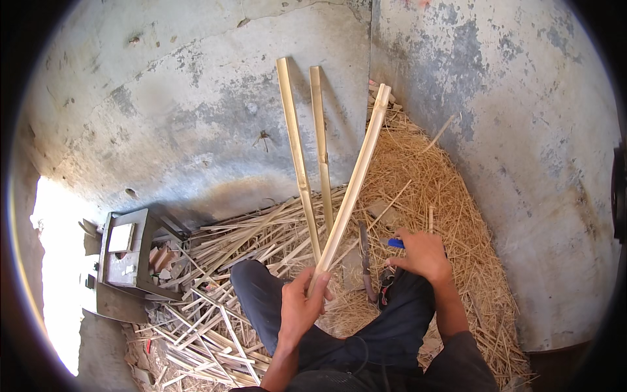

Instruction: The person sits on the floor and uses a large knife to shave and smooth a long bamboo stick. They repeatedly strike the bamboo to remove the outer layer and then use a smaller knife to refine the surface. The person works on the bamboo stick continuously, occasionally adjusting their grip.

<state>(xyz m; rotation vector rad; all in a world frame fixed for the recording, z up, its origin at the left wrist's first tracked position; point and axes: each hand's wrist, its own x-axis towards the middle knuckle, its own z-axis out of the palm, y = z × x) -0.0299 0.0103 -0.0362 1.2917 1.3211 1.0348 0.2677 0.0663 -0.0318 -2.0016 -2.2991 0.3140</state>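
My left hand (302,302) is closed around the lower end of a split bamboo strip (358,176), which slants up and to the right. Two more bamboo strips, a long one (295,150) and a shorter one (321,140), rise to the left of it. The long one's lower end reaches my left hand; whether the fingers also grip it I cannot tell. Over my right knee, my right hand (424,255) is curled around a small blue object (396,243), mostly covered by the fingers. Between my legs lies a long, narrow dark tool (366,258).
Cut bamboo strips (215,333) lie heaped at the left. Straw-like shavings (418,157) are piled toward the corner and along the right wall (535,183). A dark stool-like frame (134,251) lies at the far left, beside a bright opening (55,261).
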